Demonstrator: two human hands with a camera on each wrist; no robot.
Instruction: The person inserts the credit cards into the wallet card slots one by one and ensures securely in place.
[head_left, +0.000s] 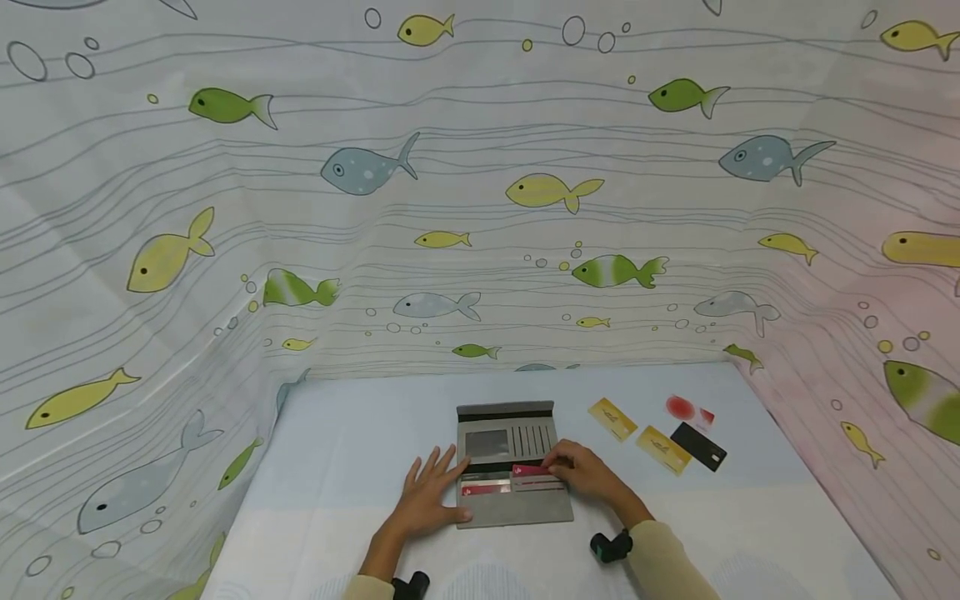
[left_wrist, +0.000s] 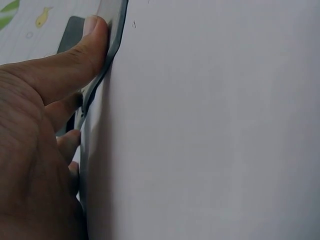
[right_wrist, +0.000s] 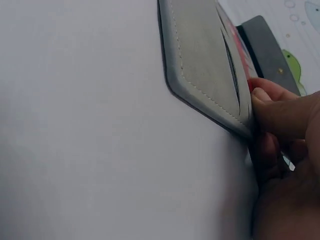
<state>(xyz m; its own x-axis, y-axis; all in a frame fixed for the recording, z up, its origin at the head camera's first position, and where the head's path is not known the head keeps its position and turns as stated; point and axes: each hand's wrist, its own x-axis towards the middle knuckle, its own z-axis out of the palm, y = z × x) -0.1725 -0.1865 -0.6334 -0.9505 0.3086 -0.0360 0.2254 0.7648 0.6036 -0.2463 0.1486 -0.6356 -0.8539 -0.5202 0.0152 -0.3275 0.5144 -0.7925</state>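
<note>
Here, card-into-slot step looks under way: open grey wallet (head_left: 510,467) lies flat on the white table (head_left: 345,433), mid-front, w/ the right hand (head_left: 588,473) on its right side, fingertips pinching a red card (head_left: 529,472) at a slot mouth. Left hand (head_left: 426,497) lies flat, fingers spread, pressing the wallet's left edge; in the left wrist view the thumb (left_wrist: 85,47) sits on the rim. Both forearms come in low from the near side, wrists close to the table. Next move prob. calls for a straight slide of the card along the slot while the left hand keeps the wallet steady. Beyond the right hand, well apart: two yellow cards (head_left: 637,433), a black card (head_left: 698,446), a red tag (head_left: 686,408).
</note>
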